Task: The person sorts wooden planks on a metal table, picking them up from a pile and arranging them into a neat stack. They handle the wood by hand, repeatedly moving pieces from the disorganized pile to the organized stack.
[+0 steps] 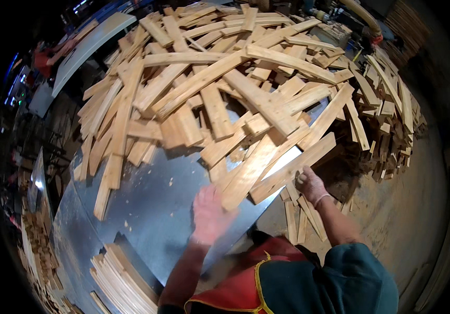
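Observation:
A large heap of loose wooden boards (198, 68) covers the far part of a grey metal table (151, 188). At the right front edge of the heap, my right hand (311, 186) is closed on the near side of a wooden board (294, 168) that lies slantwise. My left hand (209, 214), somewhat blurred, is over the table with its fingers stretched out. It is beside the near end of another pale board (248, 178), and I cannot tell whether it touches that board.
A stack of curved wooden strips (123, 277) sits at the table's near left. More wood pieces (387, 110) are piled at the right, and several lie on the floor (382, 209) below my right hand. Another person (44, 58) is at the far left, near a pale panel (91, 49).

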A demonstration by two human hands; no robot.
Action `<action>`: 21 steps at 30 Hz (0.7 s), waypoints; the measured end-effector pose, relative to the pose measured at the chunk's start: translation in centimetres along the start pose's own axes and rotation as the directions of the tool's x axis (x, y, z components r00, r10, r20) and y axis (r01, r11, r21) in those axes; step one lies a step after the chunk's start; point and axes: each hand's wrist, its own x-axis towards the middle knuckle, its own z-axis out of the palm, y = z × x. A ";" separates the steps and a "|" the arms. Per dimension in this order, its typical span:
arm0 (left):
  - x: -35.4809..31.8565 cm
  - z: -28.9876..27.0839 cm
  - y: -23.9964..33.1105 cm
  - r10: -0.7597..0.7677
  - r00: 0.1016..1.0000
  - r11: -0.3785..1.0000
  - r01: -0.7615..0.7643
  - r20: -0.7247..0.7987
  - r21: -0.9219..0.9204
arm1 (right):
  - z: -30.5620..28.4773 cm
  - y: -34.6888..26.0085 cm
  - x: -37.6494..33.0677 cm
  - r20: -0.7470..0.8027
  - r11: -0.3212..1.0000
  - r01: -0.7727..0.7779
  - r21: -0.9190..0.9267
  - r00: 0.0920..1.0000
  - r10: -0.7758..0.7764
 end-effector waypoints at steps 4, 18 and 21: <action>11.6 3.8 2.9 0.036 0.975 0.975 0.014 0.219 -0.223 | 7.6 1.7 1.4 -0.426 0.975 0.197 -0.100 0.877 -0.221; -3.8 -3.5 -1.5 -0.049 0.670 0.860 0.405 0.741 -0.310 | 13.0 14.4 -15.0 0.402 0.818 -0.576 0.007 0.750 0.525; -14.4 -5.0 -5.2 0.005 0.744 0.549 0.556 0.668 -0.624 | 19.0 15.3 -19.2 0.491 0.657 -0.713 -0.245 0.494 0.718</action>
